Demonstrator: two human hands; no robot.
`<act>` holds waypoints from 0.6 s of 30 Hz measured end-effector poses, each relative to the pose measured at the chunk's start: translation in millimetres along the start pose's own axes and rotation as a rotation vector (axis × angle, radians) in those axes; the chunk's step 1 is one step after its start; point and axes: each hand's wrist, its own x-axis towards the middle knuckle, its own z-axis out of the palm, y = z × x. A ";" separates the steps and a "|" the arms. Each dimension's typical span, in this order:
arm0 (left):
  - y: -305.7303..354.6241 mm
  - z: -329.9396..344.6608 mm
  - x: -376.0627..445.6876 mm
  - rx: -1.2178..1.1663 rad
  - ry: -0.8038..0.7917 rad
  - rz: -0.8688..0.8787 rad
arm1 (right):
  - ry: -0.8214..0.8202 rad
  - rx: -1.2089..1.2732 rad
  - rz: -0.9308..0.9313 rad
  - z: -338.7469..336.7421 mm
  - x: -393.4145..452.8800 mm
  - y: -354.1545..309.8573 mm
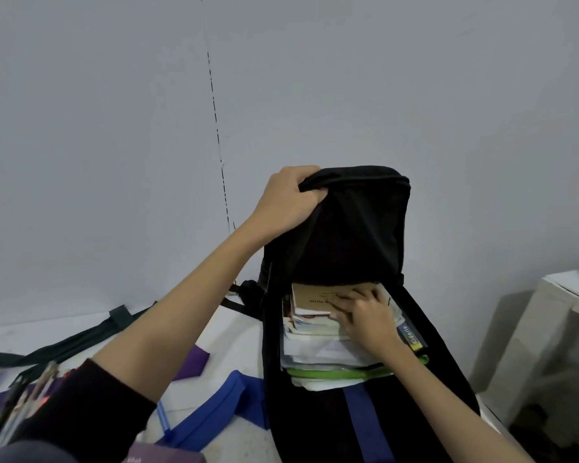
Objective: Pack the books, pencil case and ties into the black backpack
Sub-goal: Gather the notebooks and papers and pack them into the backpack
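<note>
Two hands busy: left hand [290, 195] clutches the floppy black fabric backpack [355, 222] top while flat-fingered right hand [361, 315] presses the heavy-looking stack of paper books [315, 335], best gripped by the spines.

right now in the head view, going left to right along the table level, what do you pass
pencil case → dark green tie → purple tie → blue tie → black backpack with the stack of books in it and the right hand on them → white side table
</note>
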 end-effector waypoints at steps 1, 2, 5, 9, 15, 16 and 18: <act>0.5 -0.1 0.4 -0.006 -0.001 0.008 | -0.044 0.010 0.030 3.5 1.6 3.8; 0.9 -0.6 0.8 -0.012 -0.002 0.019 | -0.086 0.022 0.058 4.1 5.2 5.4; 1.9 -2.6 3.8 0.001 -0.010 0.054 | -0.243 0.038 0.136 2.4 20.7 5.8; 1.9 -1.1 9.0 -0.024 -0.011 0.064 | -0.329 0.114 0.223 2.6 36.5 2.4; 3.3 4.3 11.5 -0.074 -0.004 0.075 | -0.302 0.103 0.245 -2.7 35.1 -7.7; 3.2 5.0 10.7 -0.073 -0.006 0.074 | -0.259 0.098 0.220 -1.9 31.0 -11.8; 2.0 5.9 9.1 -0.074 -0.009 0.065 | -0.148 0.146 0.138 2.5 22.9 -25.6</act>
